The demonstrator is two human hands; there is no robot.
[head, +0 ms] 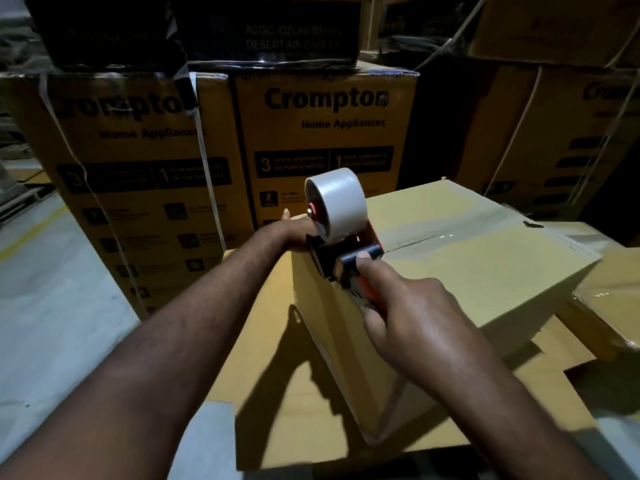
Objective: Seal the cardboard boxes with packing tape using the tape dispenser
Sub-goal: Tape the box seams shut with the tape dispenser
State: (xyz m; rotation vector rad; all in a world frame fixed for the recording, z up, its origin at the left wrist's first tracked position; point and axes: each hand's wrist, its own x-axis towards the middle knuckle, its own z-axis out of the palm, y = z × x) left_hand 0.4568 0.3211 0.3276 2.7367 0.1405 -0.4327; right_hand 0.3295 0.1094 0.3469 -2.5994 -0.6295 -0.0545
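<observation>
A plain cardboard box (467,271) lies on a larger flat box (263,368) in the middle. Clear tape runs along its top seam (446,233). My right hand (412,317) grips the orange and black handle of the tape dispenser (349,258), thumb pressed on its black front. The dispenser sits at the near left edge of the box top, where the seam meets the side. A roll of clear tape (336,206) stands on it. My left hand (291,230) rests flat on the box's far left corner, mostly hidden behind the dispenser.
Tall printed yellow cartons (322,140) stand stacked behind, some bound with white straps (204,150). More cartons (561,133) fill the right back. Another taped box (613,299) lies at the right edge. Grey floor (52,306) shows on the left.
</observation>
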